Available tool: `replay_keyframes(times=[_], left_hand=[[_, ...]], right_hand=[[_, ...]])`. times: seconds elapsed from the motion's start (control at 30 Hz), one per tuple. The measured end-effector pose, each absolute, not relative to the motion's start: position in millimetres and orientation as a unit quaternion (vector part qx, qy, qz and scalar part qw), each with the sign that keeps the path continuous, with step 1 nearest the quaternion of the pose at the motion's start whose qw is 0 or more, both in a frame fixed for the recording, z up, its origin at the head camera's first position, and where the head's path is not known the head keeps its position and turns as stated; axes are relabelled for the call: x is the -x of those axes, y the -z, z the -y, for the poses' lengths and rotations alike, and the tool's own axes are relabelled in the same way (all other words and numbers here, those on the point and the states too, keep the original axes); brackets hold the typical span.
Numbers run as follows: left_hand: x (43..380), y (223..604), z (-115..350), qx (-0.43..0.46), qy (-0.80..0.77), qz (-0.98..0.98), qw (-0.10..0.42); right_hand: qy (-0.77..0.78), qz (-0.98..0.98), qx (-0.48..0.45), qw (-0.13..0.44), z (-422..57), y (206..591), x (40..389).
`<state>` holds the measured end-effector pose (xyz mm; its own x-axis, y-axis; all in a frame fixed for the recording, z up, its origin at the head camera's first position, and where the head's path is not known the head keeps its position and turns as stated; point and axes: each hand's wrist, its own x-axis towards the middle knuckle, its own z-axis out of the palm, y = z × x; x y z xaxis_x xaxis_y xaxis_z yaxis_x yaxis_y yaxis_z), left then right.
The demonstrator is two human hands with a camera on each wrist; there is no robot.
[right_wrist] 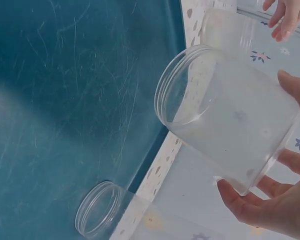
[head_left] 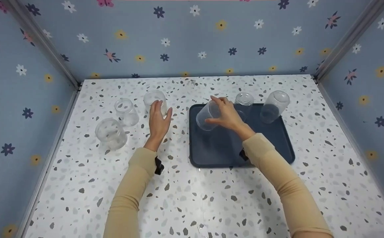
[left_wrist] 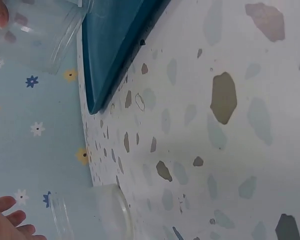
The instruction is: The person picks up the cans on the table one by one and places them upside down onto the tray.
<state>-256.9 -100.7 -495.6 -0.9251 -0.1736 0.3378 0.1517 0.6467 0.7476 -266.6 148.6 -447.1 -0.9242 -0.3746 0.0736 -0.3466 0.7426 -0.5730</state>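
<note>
My right hand (head_left: pixel 226 115) grips a clear jar (head_left: pixel 206 117) over the left part of the dark blue tray (head_left: pixel 225 152). In the right wrist view, that jar (right_wrist: pixel 235 120) is tilted with its threaded mouth toward the tray, and fingers and thumb hold it near the base. My left hand (head_left: pixel 159 122) has its fingers spread beside another clear jar (head_left: pixel 150 97) at the back, left of the tray. A gap shows between that jar (left_wrist: pixel 97 215) and the left fingers in the left wrist view.
Two clear jars stand bottom up on the tray's back part, a small one (head_left: pixel 244 100) and a taller one (head_left: pixel 276 105). Farther left on the speckled table (head_left: pixel 178 198) stand a narrow jar (head_left: pixel 129 115) and a wide jar (head_left: pixel 112 137). Flowered panels (head_left: pixel 192 39) enclose the back and sides.
</note>
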Motion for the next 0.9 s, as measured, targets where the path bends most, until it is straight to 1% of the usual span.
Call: replay_keyframes(times=[0.27,0.6,0.9], left_hand=[[269.5,495.8,107.1,-0.001,0.387,0.900,0.200],[283.5,493.1,115.0,-0.022,0.341,0.922,0.182],[293.1,492.9,122.0,-0.033,0.290,0.942,0.166]], right_hand=[[0.240,-0.950,0.193,0.042,-140.7,445.6,277.0],[0.196,-0.960,0.187,0.070,-130.1,441.4,292.7],[0.179,-0.964,0.183,0.067,-123.3,446.0,299.6]])
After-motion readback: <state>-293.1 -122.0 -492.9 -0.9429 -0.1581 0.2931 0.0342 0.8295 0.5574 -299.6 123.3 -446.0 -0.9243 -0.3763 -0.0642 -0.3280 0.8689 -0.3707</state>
